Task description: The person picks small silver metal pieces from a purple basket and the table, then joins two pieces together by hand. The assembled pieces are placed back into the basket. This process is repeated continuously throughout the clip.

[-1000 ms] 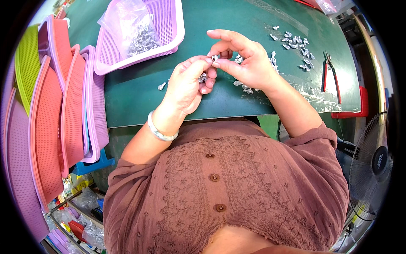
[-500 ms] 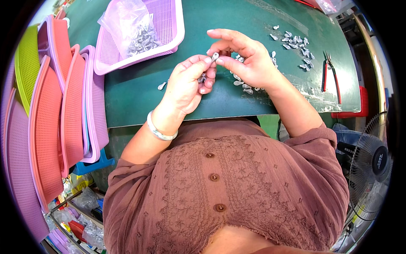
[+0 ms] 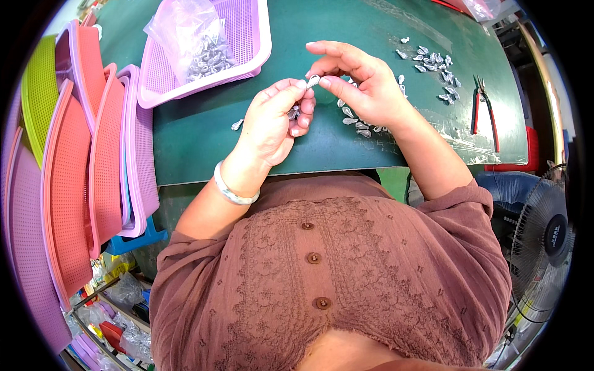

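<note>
Both hands are remaining almost where they were half a second ago; only the fingertips are closing slightly tighter around one small silver piece (image 3: pixel 313 80), which is being held above the green desk (image 3: pixel 198 136).

Working from left to right:

- Stacked plastic baskets (image 3: pixel 74 173) in green, pink and purple are standing on edge beside the desk, apart from the work.
- A purple basket (image 3: pixel 247 37) is lying on the desk and is holding a clear bag of silver pieces (image 3: pixel 198 52). The bag is looking well filled.
- One stray silver piece (image 3: pixel 237 124) is lying on the desk, just left of the left hand.
- The left hand (image 3: pixel 269 120) is pinching the small silver piece between thumb and forefinger. Its lower fingers are curling around several more pieces; the number cannot be told.
- The right hand (image 3: pixel 365 89) is meeting the same piece from the other side, thumb and forefinger gripping it, with the remaining fingers spread loosely.
- A loose pile of silver pieces (image 3: pixel 359 123) is lying under and beside the right hand, and a scattered group of pieces (image 3: pixel 433 65) is lying farther right.
- Red-handled pliers (image 3: pixel 482 108) are lying near the desk's right edge, untouched.

Judgement: the work is appearing to be at a middle stage. One piece is in hand, and many loose pieces are waiting on the desk.
</note>
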`<state>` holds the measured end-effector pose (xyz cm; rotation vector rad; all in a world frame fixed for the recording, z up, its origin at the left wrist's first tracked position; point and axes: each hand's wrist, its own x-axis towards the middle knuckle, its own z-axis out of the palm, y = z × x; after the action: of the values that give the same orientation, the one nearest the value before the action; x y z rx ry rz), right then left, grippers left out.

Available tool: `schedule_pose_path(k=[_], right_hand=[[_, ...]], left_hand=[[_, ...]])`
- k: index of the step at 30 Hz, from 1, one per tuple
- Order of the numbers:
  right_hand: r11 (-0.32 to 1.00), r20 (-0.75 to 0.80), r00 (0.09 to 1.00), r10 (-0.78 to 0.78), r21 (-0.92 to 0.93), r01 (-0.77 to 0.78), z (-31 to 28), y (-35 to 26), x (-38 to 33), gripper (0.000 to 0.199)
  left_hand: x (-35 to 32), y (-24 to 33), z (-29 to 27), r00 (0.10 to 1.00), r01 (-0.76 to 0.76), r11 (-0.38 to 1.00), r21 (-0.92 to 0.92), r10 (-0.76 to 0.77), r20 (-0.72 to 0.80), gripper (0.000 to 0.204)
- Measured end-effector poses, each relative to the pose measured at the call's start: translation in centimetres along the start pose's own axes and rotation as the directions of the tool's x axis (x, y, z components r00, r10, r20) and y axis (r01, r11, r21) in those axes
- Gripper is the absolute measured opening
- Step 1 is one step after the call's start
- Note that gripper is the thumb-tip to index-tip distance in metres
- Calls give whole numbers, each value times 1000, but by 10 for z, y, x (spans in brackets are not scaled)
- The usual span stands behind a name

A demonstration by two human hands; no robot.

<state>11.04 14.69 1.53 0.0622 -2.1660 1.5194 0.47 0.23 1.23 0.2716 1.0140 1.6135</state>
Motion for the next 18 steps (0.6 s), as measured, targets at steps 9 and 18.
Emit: schedule_pose_path(k=[9,18], right_hand=[[999,-5,1000,-10,-37,10,-1,2,0,37],[998,-3,1000,-14,-65,14,-1,3,0,35]], left_hand=[[0,1,1,1000,6,1000,12,-6,-24,15],[0,0,1,999,11,1000,26,-10,-38,18]])
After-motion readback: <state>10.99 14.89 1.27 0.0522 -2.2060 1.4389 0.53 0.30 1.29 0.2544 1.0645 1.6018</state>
